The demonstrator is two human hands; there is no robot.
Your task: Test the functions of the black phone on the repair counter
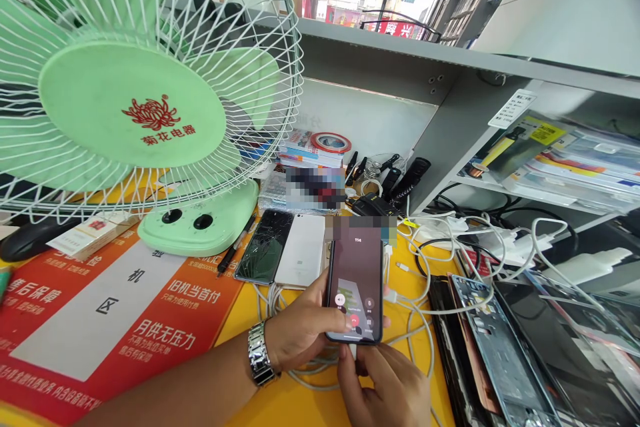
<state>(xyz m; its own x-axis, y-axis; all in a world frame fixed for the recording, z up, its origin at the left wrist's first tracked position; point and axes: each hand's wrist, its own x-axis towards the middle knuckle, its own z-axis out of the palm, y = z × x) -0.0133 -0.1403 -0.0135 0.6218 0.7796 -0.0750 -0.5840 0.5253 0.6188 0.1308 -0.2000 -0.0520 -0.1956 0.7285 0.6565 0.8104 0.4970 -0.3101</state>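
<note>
My left hand [300, 328], with a metal watch on its wrist, grips a lit smartphone [356, 280] from its left side, thumb resting on the screen near a red button. Just below the phone's bottom edge, my right hand [385, 387] pinches something white and small, apparently a cable plug, though I cannot make it out. Beside the held phone, a cracked black phone [265, 245] and a white phone [302, 259] lie flat on the yellow table.
A green table fan [135, 100] fills the upper left. White charging cables [450, 260] tangle at centre right. Phone frames and screens [500, 353] are stacked at right. Books with a tape roll [330, 143] sit at the back, under a grey shelf [550, 167].
</note>
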